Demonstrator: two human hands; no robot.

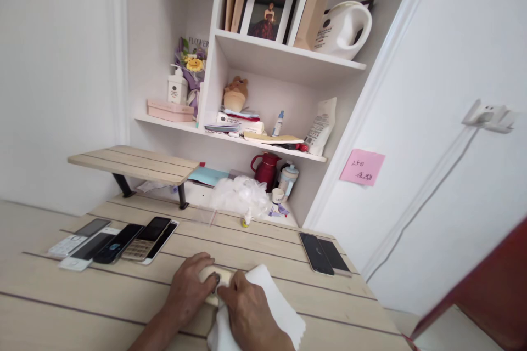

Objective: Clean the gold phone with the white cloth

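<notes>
A pale gold phone lies on the slatted wooden table in front of me, partly covered by both hands. A dark round spot shows on its upward side, between my thumbs. My left hand grips the phone from the left, with the thumb on its face. From the right, my right hand presses a bunched part of a white cloth against the phone, fingers closed. The rest of the cloth spreads on the table under and beside that hand. My fingers hide much of the phone's outline.
Several phones lie side by side at the left; a dark phone and another lie at the right. A small raised stand, a clear plastic bag, a tiny bottle and a red jug are toward the back.
</notes>
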